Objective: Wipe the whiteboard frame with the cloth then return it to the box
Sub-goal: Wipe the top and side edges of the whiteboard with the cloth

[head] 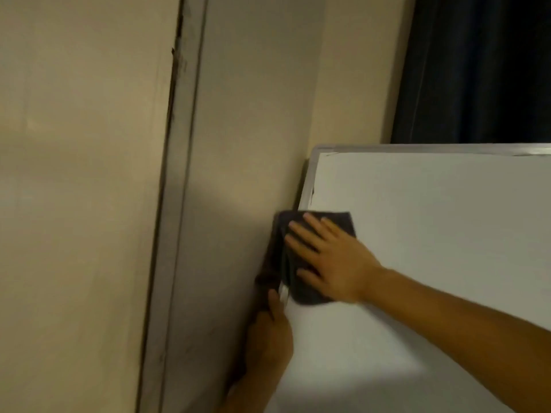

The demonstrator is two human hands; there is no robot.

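A white whiteboard (432, 234) with a thin grey metal frame (417, 148) leans near the wall. A dark grey cloth (301, 290) is draped over the frame's left edge. My right hand (328, 257) lies flat on the cloth with fingers spread, pressing it against the board's left side. Just below the cloth, my left hand (268, 338) grips the frame's left edge, thumb on the front. No box is in view.
A beige wall (253, 129) stands directly left of the board. Further left runs a grey door frame (179, 174) with a beige door. A dark blue curtain (483, 67) hangs behind the board at the upper right.
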